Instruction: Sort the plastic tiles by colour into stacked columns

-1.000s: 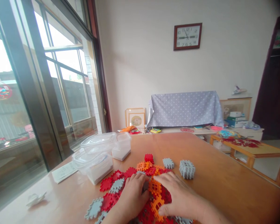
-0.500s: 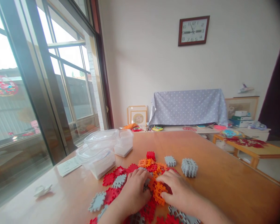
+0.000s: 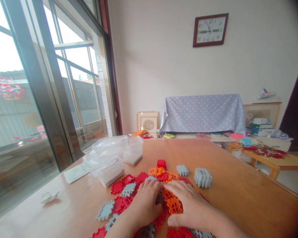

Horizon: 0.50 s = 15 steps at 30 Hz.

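Note:
A heap of flat interlocking plastic tiles (image 3: 129,191) in red, orange and grey lies on the wooden table (image 3: 238,198). My left hand (image 3: 145,203) rests on the heap, fingers curled onto the tiles. Close beside it, my right hand (image 3: 188,206) lies over the pile with fingers bent, the thumb and fingers around an orange tile (image 3: 173,205). A grey cube built from tiles (image 3: 203,177) stands to the right of the heap, with a single grey tile (image 3: 182,170) next to it.
Clear plastic boxes with lids (image 3: 109,158) stand left of the heap, with a paper leaflet (image 3: 75,172) and a crumpled white scrap (image 3: 49,197) beyond them. A big window is on the left. A low wooden table (image 3: 273,158) and a cloth-covered piece of furniture (image 3: 201,112) are behind.
Both hands have shifted slightly over the heap; the orange tile now sits lower under my right hand. The view has drifted a little to the left and up.

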{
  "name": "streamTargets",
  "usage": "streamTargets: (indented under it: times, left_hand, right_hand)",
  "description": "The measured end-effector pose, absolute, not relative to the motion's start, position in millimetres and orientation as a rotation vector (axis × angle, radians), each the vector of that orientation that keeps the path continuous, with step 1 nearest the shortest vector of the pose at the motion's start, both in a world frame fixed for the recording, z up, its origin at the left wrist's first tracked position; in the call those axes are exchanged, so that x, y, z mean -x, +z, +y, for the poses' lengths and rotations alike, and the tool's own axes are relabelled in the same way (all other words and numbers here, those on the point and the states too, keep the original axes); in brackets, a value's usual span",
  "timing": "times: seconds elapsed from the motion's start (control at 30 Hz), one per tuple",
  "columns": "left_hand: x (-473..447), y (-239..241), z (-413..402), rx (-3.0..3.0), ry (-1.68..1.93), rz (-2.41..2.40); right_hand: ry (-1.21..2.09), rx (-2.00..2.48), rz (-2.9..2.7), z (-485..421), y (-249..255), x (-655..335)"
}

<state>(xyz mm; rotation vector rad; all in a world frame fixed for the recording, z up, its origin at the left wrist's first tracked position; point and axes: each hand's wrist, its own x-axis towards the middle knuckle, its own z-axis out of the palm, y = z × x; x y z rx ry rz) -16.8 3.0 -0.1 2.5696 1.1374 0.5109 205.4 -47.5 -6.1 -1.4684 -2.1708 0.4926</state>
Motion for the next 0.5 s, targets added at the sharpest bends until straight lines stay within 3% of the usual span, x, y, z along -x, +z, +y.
streamTargets:
  times: [0.5]
  left_hand:
    - [16,10,2,-2.622,0.58,1.083]
  right_hand:
    - [0.403,1.433,-1.962,-34,-18,-201]
